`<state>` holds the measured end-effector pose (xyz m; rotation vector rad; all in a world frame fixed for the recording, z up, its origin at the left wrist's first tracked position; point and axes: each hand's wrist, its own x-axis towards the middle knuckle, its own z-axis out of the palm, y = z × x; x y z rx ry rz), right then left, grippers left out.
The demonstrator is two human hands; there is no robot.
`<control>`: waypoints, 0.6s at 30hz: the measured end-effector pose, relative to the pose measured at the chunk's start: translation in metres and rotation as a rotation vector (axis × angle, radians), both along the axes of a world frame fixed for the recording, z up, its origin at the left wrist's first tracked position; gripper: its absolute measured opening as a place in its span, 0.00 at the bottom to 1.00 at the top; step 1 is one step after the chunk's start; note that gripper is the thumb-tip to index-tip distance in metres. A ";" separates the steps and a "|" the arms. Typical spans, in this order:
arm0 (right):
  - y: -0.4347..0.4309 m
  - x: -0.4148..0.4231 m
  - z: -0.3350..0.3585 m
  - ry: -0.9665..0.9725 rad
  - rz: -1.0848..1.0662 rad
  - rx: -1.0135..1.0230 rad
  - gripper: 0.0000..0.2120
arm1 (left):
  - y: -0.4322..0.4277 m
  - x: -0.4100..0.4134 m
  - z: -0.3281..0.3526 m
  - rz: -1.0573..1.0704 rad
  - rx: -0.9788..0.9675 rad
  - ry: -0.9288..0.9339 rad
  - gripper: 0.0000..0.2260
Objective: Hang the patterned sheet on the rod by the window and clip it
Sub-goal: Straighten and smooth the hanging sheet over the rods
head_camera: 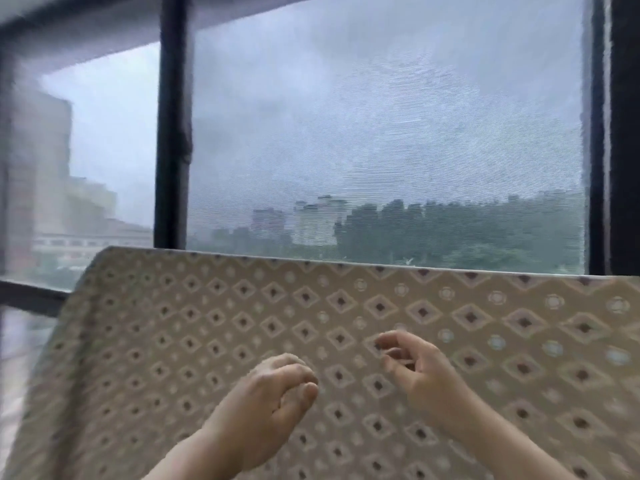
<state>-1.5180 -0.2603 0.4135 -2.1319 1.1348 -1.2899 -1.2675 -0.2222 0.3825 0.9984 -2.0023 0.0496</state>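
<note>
Where the patterned sheet [346, 341] drapes over its top fold in front of the window [381, 133], both hands hover before the cloth. The left hand [273, 389] has fingers curled, thumb meeting fingertips; the right hand [415, 365] is loosely curled. Blur hides whether either pinches fabric.

You face a wide window with dark metal frame bars [172, 133], one upright left of centre and another at the right edge. A fine grey mesh screen [381, 116] covers the middle pane. Through it you see overcast sky, pale blurred buildings [52, 188] and dark green trees [450, 230].
</note>
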 end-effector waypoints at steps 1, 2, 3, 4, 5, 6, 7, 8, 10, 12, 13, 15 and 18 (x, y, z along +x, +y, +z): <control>0.002 0.021 -0.002 -0.007 0.032 0.006 0.11 | 0.011 0.021 -0.001 0.045 0.013 0.006 0.11; 0.005 0.041 -0.002 -0.019 0.063 0.016 0.11 | 0.023 0.043 0.001 0.086 0.026 0.023 0.12; 0.008 0.062 0.000 -0.025 0.090 0.025 0.11 | 0.033 0.065 0.002 0.126 0.036 0.050 0.11; 0.011 0.082 0.002 -0.024 0.113 0.032 0.11 | 0.042 0.088 0.005 0.169 0.037 0.084 0.10; 0.015 0.102 0.003 -0.020 0.134 0.034 0.12 | 0.049 0.111 0.007 0.214 0.035 0.123 0.08; 0.017 0.121 0.005 -0.015 0.150 0.033 0.11 | 0.056 0.132 0.009 0.250 0.034 0.162 0.08; 0.020 0.140 0.006 -0.015 0.161 0.028 0.11 | 0.062 0.154 0.011 0.276 0.031 0.198 0.08; 0.022 0.158 0.007 -0.016 0.163 0.027 0.11 | 0.068 0.175 0.013 0.297 0.027 0.224 0.09; 0.027 0.194 0.008 -0.011 0.157 0.028 0.10 | 0.077 0.215 0.013 0.332 0.028 0.247 0.09; 0.029 0.232 0.007 0.007 0.154 0.025 0.10 | 0.087 0.255 0.012 0.347 0.019 0.272 0.08; 0.030 0.252 0.006 0.012 0.151 0.021 0.11 | 0.091 0.277 0.011 0.348 0.013 0.290 0.09; 0.031 0.296 0.005 0.018 0.146 0.016 0.11 | 0.101 0.326 0.008 0.360 0.008 0.333 0.11; 0.027 0.362 0.003 0.033 0.145 0.026 0.10 | 0.111 0.409 0.006 0.395 0.024 0.384 0.11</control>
